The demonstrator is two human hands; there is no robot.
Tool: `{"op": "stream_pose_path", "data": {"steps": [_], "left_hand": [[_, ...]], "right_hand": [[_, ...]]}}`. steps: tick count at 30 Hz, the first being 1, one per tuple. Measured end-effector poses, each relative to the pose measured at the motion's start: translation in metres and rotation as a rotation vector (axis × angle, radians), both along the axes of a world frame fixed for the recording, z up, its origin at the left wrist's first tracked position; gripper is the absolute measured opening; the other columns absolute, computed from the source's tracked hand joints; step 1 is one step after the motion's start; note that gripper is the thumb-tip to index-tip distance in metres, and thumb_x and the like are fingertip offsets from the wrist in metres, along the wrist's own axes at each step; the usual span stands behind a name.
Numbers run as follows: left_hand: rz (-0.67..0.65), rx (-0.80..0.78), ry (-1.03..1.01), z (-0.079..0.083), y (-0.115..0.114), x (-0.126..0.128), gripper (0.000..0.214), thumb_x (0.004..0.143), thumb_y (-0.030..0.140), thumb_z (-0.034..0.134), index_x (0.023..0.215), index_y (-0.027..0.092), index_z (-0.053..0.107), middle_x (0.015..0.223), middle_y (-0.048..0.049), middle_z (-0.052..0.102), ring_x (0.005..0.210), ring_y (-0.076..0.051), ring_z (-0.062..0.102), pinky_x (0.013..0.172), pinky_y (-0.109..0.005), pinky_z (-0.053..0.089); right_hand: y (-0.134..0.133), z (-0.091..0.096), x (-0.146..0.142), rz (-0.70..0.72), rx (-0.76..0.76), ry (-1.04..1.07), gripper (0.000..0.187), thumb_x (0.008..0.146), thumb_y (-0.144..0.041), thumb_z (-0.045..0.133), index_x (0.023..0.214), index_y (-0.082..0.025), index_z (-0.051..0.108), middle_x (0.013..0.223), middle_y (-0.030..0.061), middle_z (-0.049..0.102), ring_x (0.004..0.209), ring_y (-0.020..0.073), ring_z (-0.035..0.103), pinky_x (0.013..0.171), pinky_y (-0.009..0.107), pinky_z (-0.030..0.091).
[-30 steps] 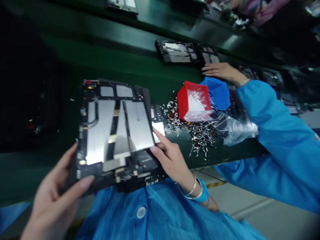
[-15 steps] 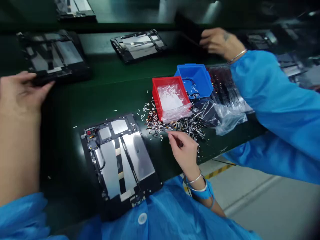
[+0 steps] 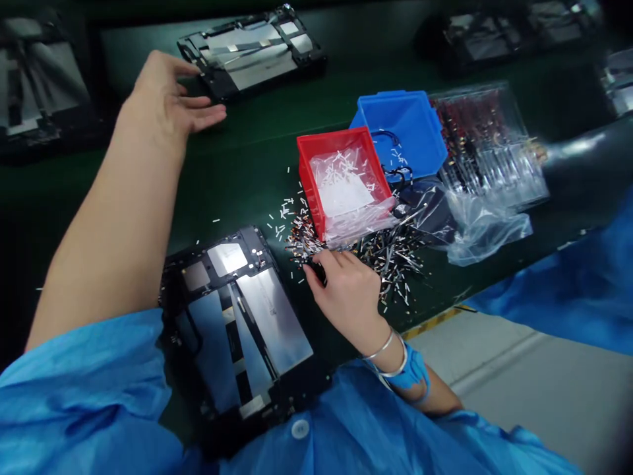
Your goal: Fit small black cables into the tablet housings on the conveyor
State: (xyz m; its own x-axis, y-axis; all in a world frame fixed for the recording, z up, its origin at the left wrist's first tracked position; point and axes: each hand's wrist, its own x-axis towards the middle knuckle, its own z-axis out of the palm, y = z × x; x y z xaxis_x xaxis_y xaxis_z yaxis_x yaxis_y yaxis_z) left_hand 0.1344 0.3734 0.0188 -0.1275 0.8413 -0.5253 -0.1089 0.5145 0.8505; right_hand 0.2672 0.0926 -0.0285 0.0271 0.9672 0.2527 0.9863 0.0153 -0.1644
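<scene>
My left hand (image 3: pixel 180 99) is stretched out with its fingers apart, beside the left end of an opened tablet (image 3: pixel 257 56) at the back. Whether a fingertip touches that tablet I cannot tell. My right hand (image 3: pixel 349 290) has its fingers curled together at a pile of small flex cables (image 3: pixel 395 257) with white ends, just in front of a red bin (image 3: pixel 309 181). What its fingertips pinch, if anything, is hidden. Another opened tablet (image 3: pixel 274 323), with silver panels inside, lies in front of me, partly behind my left forearm.
A blue bin (image 3: pixel 435 142) with a few black cables stands behind the red one. To its right lie bagged cables (image 3: pixel 484 152) and a crumpled clear bag (image 3: pixel 487 227). More opened tablets (image 3: pixel 44 79) lie at the left and back right. Another person's blue sleeve (image 3: pixel 568 290) is at the right.
My left hand has left the far-left tablet and moved right to the back middle one. My right hand has moved slightly left at the cable pile. The other person's hand has gone from the back.
</scene>
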Motion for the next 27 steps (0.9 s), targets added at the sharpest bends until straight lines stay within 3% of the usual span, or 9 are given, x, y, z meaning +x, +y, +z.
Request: {"op": "stream_pose_path", "data": {"steps": [3, 7, 10, 13, 17, 22, 27], "left_hand": [[0.061, 0.008, -0.14, 0.003, 0.011, 0.011, 0.034, 0.092, 0.009, 0.042, 0.122, 0.0, 0.032, 0.125, -0.0163, 0.04, 0.112, -0.018, 0.055, 0.078, -0.025, 0.057], [0.051, 0.037, -0.311, 0.003, 0.013, 0.018, 0.021, 0.093, 0.015, 0.037, 0.108, 0.002, 0.044, 0.099, -0.0075, 0.049, 0.088, -0.006, 0.056, 0.067, -0.009, 0.051], [0.027, 0.025, -0.351, 0.0, 0.013, 0.02, 0.02, 0.091, 0.02, 0.042, 0.098, 0.004, 0.051, 0.089, -0.0051, 0.049, 0.081, -0.006, 0.054, 0.068, -0.011, 0.052], [0.026, 0.01, -0.287, -0.002, 0.013, 0.021, 0.018, 0.089, 0.02, 0.045, 0.09, 0.005, 0.056, 0.102, -0.0096, 0.05, 0.101, -0.013, 0.054, 0.083, -0.022, 0.054], [0.067, -0.002, -0.182, 0.001, 0.008, 0.02, 0.016, 0.089, 0.015, 0.049, 0.098, 0.002, 0.05, 0.127, -0.0155, 0.04, 0.122, -0.022, 0.047, 0.093, -0.031, 0.052], [0.074, 0.068, -0.178, 0.006, 0.004, 0.022, 0.017, 0.098, 0.014, 0.028, 0.108, 0.007, 0.04, 0.132, -0.0076, 0.038, 0.12, -0.017, 0.051, 0.084, -0.027, 0.057], [0.04, 0.108, -0.07, 0.003, 0.008, 0.025, 0.018, 0.099, 0.017, 0.021, 0.107, 0.007, 0.034, 0.133, -0.0084, 0.035, 0.113, -0.012, 0.058, 0.077, -0.015, 0.055]], "right_hand": [[0.003, -0.002, -0.003, -0.012, -0.009, -0.022, 0.01, 0.081, -0.019, 0.059, 0.071, -0.019, 0.061, 0.062, 0.001, 0.065, 0.061, 0.0173, 0.059, 0.056, 0.029, 0.032], [0.004, -0.006, -0.003, -0.043, 0.004, -0.015, 0.013, 0.079, -0.017, 0.058, 0.067, -0.019, 0.06, 0.058, -0.0001, 0.063, 0.059, 0.0157, 0.057, 0.055, 0.028, 0.032], [0.003, -0.006, -0.002, -0.053, 0.022, 0.023, 0.014, 0.079, -0.017, 0.058, 0.066, -0.019, 0.06, 0.055, -0.0015, 0.06, 0.056, 0.0137, 0.054, 0.054, 0.027, 0.031], [0.002, -0.004, -0.001, -0.039, 0.049, 0.101, 0.014, 0.081, -0.017, 0.057, 0.067, -0.019, 0.06, 0.054, -0.0036, 0.056, 0.052, 0.0111, 0.05, 0.053, 0.025, 0.031], [-0.001, -0.003, 0.004, -0.035, 0.075, 0.131, 0.014, 0.082, -0.016, 0.057, 0.068, -0.018, 0.06, 0.052, -0.0043, 0.053, 0.051, 0.0105, 0.046, 0.053, 0.025, 0.032], [-0.005, -0.009, 0.011, -0.076, 0.074, 0.138, 0.018, 0.084, -0.014, 0.055, 0.067, -0.02, 0.059, 0.053, -0.0034, 0.052, 0.055, 0.0123, 0.048, 0.055, 0.026, 0.034], [-0.007, -0.011, 0.014, -0.023, 0.071, 0.216, 0.018, 0.087, -0.018, 0.054, 0.07, -0.019, 0.061, 0.054, -0.0029, 0.052, 0.054, 0.0121, 0.047, 0.056, 0.026, 0.036]]}}
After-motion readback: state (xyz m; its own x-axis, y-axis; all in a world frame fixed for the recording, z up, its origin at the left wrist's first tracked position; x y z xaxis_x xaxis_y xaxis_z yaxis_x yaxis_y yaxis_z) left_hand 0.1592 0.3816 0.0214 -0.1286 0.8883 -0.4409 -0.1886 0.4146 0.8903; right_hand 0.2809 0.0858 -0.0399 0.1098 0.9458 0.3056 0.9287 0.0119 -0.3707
